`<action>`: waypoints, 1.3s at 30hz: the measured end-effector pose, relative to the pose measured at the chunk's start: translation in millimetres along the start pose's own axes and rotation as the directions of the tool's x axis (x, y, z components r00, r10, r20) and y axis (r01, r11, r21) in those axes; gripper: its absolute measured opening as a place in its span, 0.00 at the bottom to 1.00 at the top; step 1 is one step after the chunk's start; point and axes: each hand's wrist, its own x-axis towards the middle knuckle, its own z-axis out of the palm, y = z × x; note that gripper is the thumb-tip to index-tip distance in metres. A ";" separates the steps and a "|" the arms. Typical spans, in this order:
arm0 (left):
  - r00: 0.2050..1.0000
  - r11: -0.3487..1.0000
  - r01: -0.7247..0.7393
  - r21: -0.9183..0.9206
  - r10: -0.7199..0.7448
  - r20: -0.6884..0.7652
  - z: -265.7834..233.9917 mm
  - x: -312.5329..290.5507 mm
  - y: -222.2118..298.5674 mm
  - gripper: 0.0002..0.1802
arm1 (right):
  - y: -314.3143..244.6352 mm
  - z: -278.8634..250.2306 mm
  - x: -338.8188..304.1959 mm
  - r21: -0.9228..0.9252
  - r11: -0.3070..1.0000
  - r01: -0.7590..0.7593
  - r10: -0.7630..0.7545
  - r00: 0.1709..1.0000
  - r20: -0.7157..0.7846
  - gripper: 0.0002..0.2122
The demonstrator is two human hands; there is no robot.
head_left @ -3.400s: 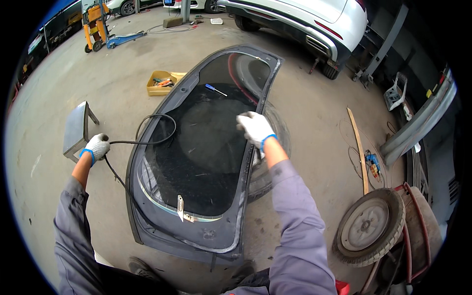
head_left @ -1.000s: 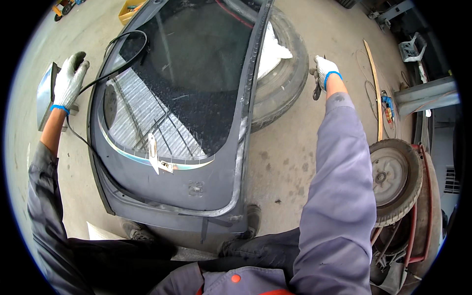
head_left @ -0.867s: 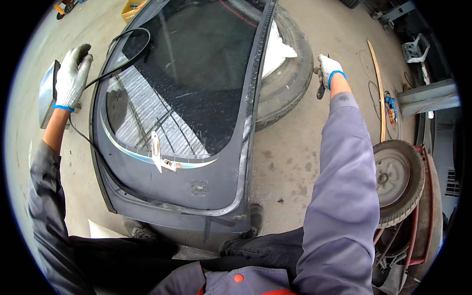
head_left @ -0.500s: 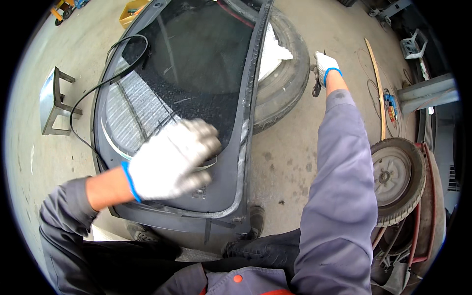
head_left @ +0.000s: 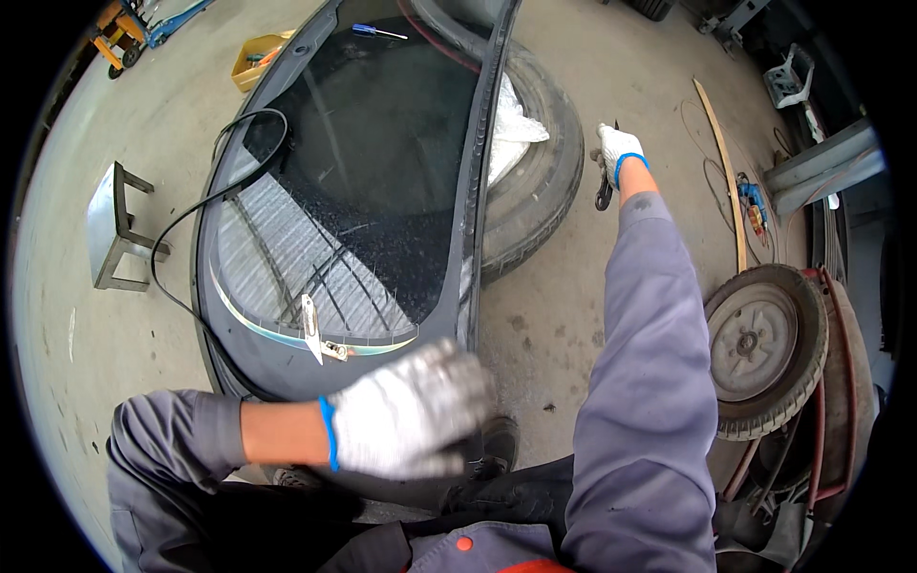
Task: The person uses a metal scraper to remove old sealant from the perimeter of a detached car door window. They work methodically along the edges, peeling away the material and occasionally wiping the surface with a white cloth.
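My left hand (head_left: 411, 411), in a white glove with a blue cuff, hovers over the near end of a dark car tailgate (head_left: 244, 325) with its window glass (head_left: 382, 124). Its fingers are apart, somewhat blurred, and hold nothing. Out to the right, past a tire (head_left: 559, 181), my gloved right hand (head_left: 623, 153) is closed on dark scissors (head_left: 603, 196); one looped handle hangs below the fist. A black rubber strip (head_left: 181, 215) loops over the tailgate's left edge. On the glass's near rim lies a small pale, flat piece (head_left: 311, 329). Farther off rests a blue-handled screwdriver (head_left: 379, 31).
White plastic sheeting (head_left: 516, 129) sits on the tire beneath the tailgate. A metal stool (head_left: 115, 229) stands at left, a yellow bin (head_left: 250, 59) behind. To the right are a wheel (head_left: 759, 349) on a red-framed cart, a wooden strip (head_left: 721, 172) and a blue tool (head_left: 753, 201) with cords.
My left hand has moved right and nearer to me, uncovering the pale piece on the glass rim. The right hand still grips the scissors. The view has shifted slightly.
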 end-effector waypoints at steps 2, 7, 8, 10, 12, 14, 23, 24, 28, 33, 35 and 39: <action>0.993 0.985 0.114 0.128 -0.110 -0.037 2.9 4.9 -17.7 0.39 | -3.7 1.7 -1.4 -0.013 1.000 0.012 -0.012 1.000 0.001 0.20; 0.999 0.987 0.019 0.160 -0.014 -0.033 9.5 15.6 -18.0 0.39 | 3.9 -10.3 23.2 -0.135 0.987 0.088 -0.095 0.994 -0.050 0.21; 0.996 0.989 0.070 0.128 -0.063 -0.059 10.7 10.0 -20.7 0.38 | -2.6 9.3 1.2 -0.067 0.996 0.064 -0.063 0.998 0.008 0.21; 0.982 0.975 0.160 0.156 -0.142 -0.125 7.5 7.8 -22.7 0.38 | -7.0 14.3 -12.8 -0.046 0.997 0.058 -0.058 0.998 0.012 0.21; 0.975 0.972 0.186 0.147 -0.164 -0.150 8.0 10.5 -27.8 0.38 | -6.3 6.9 -3.1 -0.096 0.993 0.072 -0.072 0.997 0.002 0.21; 0.984 0.975 0.142 0.171 -0.120 -0.133 6.3 14.9 -30.3 0.38 | -0.8 0.4 6.2 -0.073 0.996 0.041 -0.042 0.999 -0.009 0.20; 0.999 0.999 0.003 0.047 -0.001 -0.044 6.4 10.9 -22.6 0.36 | 0.8 5.5 4.2 -0.079 0.996 0.036 -0.034 0.999 0.031 0.23; 0.999 0.999 0.008 0.035 -0.007 -0.035 5.8 10.4 -20.6 0.36 | 0.9 8.2 2.6 -0.055 0.998 0.031 -0.029 0.999 0.034 0.24; 0.998 0.999 -0.041 -0.001 0.041 -0.057 5.2 12.5 -22.3 0.33 | 7.9 3.0 19.0 -0.149 0.985 0.091 -0.096 0.995 -0.028 0.21; 0.996 0.993 -0.090 0.073 0.089 0.019 -0.7 7.5 -13.1 0.29 | 10.6 6.1 19.1 -0.143 0.987 0.076 -0.080 0.997 -0.024 0.20; 0.991 0.990 -0.117 0.084 0.112 0.068 -1.3 3.9 -3.0 0.28 | 4.4 8.6 5.9 -0.080 0.995 0.057 -0.057 0.998 0.011 0.20; 0.976 0.953 -0.214 0.215 0.202 0.077 4.7 -0.1 10.7 0.22 | 4.3 7.7 6.3 -0.125 0.989 0.074 -0.075 0.997 -0.003 0.21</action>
